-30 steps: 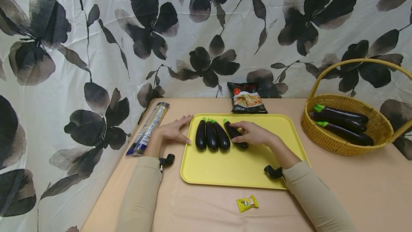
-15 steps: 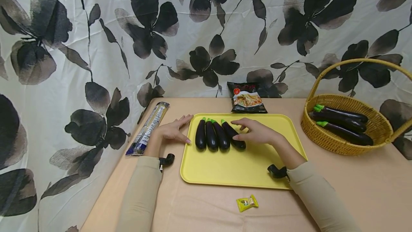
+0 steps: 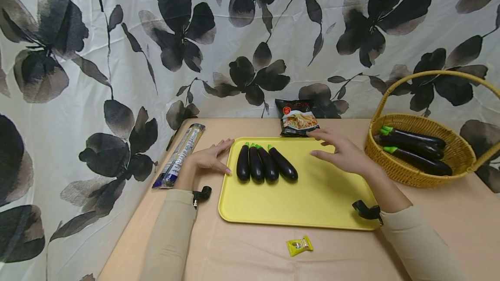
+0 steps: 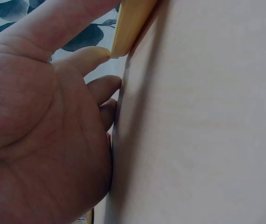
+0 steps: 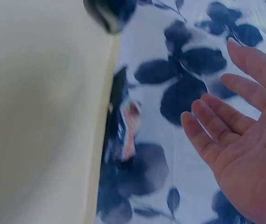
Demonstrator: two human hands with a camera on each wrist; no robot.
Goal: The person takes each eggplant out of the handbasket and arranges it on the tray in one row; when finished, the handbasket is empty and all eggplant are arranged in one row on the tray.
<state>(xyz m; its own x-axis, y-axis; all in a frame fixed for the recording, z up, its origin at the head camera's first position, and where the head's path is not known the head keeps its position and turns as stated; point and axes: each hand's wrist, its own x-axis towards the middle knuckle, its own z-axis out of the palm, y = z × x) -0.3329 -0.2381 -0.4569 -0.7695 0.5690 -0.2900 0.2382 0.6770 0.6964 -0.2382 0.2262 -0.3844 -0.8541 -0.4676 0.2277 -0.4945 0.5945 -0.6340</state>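
On the yellow tray lie several dark purple eggplants with green stems, side by side in its left half; the rightmost eggplant slants a little. My left hand rests at the tray's left edge with fingers spread. In the left wrist view that hand touches the tray's rim, its lower side on the table. Above the tray's right half is my right hand, fingers extended and holding nothing. The right wrist view shows the same hand with its palm bare.
A wicker basket with 3 eggplants stands to the right. Behind the tray leans a black food packet. A long blue packet lies left, and a small yellow wrapper in front. A floral curtain hangs behind.
The rightmost eggplant has shifted slightly left, closer to the others. My right hand has let go of it and moved right, away from the row. My left hand has stayed put.
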